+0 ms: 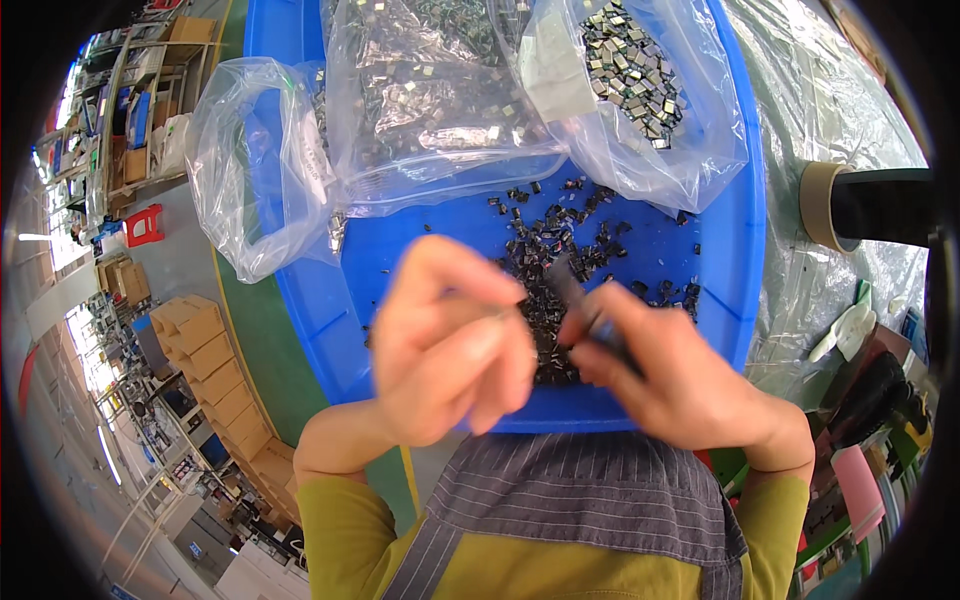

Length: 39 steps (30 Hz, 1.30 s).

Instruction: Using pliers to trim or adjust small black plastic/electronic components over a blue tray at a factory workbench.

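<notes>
Over the blue tray (400, 250) both of my hands are raised side by side, slightly blurred. My left hand (450, 345) is closed in a pinch, thumb and forefinger together; anything between the fingertips is too small or smeared to make out. My right hand (670, 365) grips a dark hand tool (568, 284), whose narrow end points up and left past the fingers. Its exact kind is blurred. Beneath and beyond my hands lies a loose heap of small black parts (540, 245), some with shiny metal bits.
Clear plastic bags (440, 90) filled with small metallic parts stand at the tray's far side. An open bag (635, 80) lies far right, and a crumpled one (260, 170) hangs over the left rim. Right of the tray are a tape roll (822, 205) and plastic sheeting (790, 90).
</notes>
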Available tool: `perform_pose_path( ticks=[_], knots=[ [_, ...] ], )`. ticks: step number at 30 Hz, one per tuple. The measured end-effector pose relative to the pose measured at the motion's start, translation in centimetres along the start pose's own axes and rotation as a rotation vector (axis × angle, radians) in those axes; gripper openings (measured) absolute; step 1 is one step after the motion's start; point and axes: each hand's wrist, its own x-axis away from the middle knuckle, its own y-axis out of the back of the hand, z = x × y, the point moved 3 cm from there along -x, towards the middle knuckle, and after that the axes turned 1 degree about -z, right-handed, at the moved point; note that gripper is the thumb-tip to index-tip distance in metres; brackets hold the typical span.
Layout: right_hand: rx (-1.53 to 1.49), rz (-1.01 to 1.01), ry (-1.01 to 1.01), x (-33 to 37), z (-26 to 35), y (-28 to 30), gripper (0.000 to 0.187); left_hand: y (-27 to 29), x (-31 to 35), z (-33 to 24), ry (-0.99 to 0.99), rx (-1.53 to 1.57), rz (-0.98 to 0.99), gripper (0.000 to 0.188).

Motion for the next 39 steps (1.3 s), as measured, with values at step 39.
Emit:
perform_pose_path(
  ticks=[39],
  knots=[
    [0.812,-0.326,0.320,0.5,-0.1,-0.3,0.059,-0.9,-0.1,-0.1,0.016,-0.617,-0.017,0.024]
  ],
)
